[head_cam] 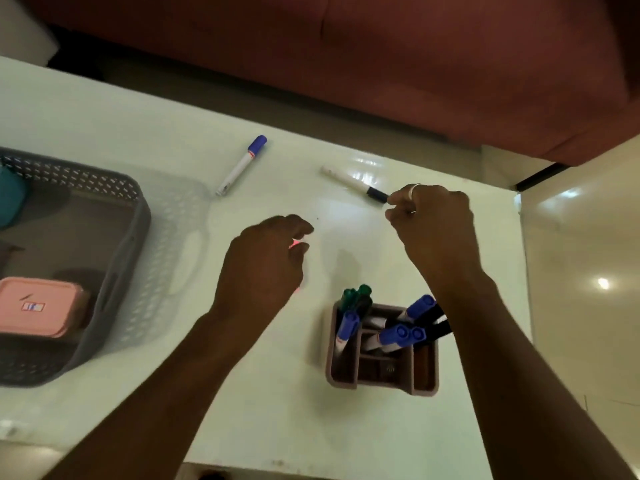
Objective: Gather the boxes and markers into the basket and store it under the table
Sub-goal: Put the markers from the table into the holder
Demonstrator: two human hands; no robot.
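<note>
The white table [138, 109] carries everything, and the grey basket [86, 188] sits well off to the left of both hands, with a pink box [38, 304] and a teal one [10, 199] already in it. Nearer, just below the right hand [433, 223], a brown holder [382, 375] stands full of capped markers [391, 336]. The step in hand looks to be lifting the black-capped marker [349, 181], whose cap end is pinched in the right grip, fingers closed narrow around it. Its long axis lies flat on the table, running up and to the left away from that grip, cap toward the hand and white tail pointing away. To do this well the person should probably raise the cap end first so the barrel does not skid on the glossy surface (a pinch this far out on the end may let it swing). The left hand [266, 261] hangs curled, something pink showing at its fingertips; what it holds cannot be told. A blue-capped marker [241, 165] lies beyond the left grip, cap pointing away and right.
</note>
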